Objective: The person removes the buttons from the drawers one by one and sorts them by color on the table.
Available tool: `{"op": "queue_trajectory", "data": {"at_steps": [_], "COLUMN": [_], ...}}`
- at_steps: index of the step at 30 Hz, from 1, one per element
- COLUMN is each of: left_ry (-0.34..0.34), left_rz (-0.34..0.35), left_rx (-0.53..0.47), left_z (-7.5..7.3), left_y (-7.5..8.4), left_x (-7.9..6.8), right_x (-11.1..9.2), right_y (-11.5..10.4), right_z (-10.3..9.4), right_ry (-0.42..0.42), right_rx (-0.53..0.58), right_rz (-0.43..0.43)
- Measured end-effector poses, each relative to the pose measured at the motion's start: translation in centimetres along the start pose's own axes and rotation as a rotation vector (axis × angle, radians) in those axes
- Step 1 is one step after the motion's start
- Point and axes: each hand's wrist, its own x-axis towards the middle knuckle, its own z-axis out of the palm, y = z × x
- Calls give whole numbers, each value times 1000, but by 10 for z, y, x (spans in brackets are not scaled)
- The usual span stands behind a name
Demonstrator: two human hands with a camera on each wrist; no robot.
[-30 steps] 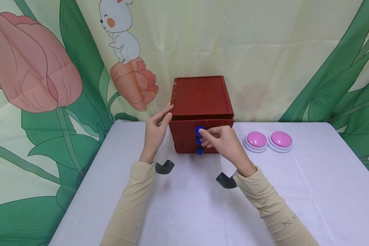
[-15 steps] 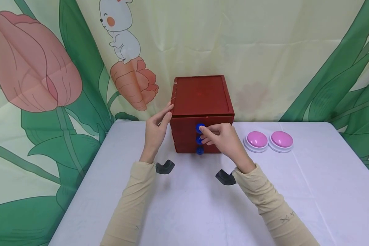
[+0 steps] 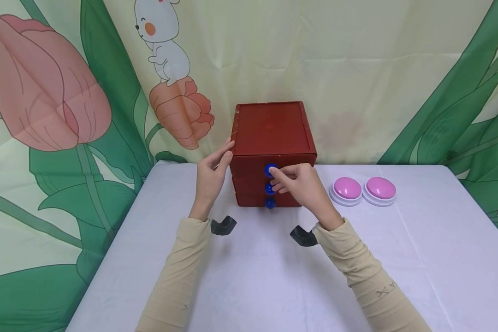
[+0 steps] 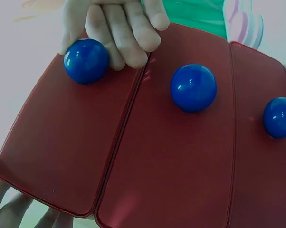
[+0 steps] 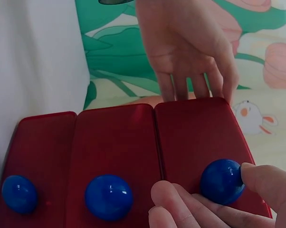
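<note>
A dark red three-drawer box [image 3: 269,129] stands at the far side of the table, with a blue round knob on each drawer front. My right hand [image 3: 306,186] pinches the top drawer's knob [image 3: 269,170] between thumb and forefinger; the other fingers hang loosely below. Along the box's left side, near the upper front corner, my left hand [image 3: 210,177] rests with extended fingers. The middle knob [image 4: 194,88] and the bottom knob [image 4: 280,117] show untouched in the left wrist view. All three drawer fronts sit flush in the head view.
Two pink push buttons with white bases, one left [image 3: 346,190] and one right [image 3: 379,190], stand right of the box. A patterned cloth backdrop [image 3: 348,83] hangs just behind. White cloth covers the table [image 3: 253,276]. Black camera mounts [image 3: 304,236] jut from both wrists.
The top drawer has slid in, and the dark gap under the box's top has vanished. My right hand has moved slightly away from me with the knob; the left hand has stayed put.
</note>
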Motion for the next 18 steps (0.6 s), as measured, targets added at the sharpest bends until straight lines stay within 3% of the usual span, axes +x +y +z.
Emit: {"op": "queue_trajectory", "data": {"at_steps": [18], "left_ry": [-11], "left_rz": [-18], "left_rx": [-5], "left_z": [0], "left_y": [0], "left_x": [1], "right_x": [1], "right_y": [1], "right_z": [0], "right_ry": [0], "right_rx": [-16], "right_rz": [9]}}
